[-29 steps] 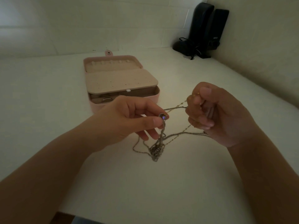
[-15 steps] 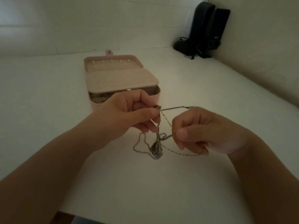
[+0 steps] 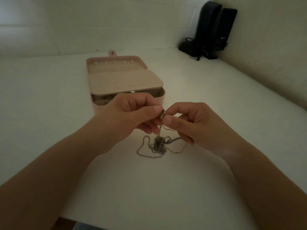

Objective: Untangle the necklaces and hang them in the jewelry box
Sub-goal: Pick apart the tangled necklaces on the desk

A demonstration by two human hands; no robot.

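Both forearms are bare from the frame's lower edge to the wrists, with no sleeve in view. The left hand (image 3: 132, 116) wears nothing that shows. The right hand (image 3: 197, 125) carries a small gold-toned glint on a lower finger, too small to tell whether it is a ring. The fingernails are short and unpainted.
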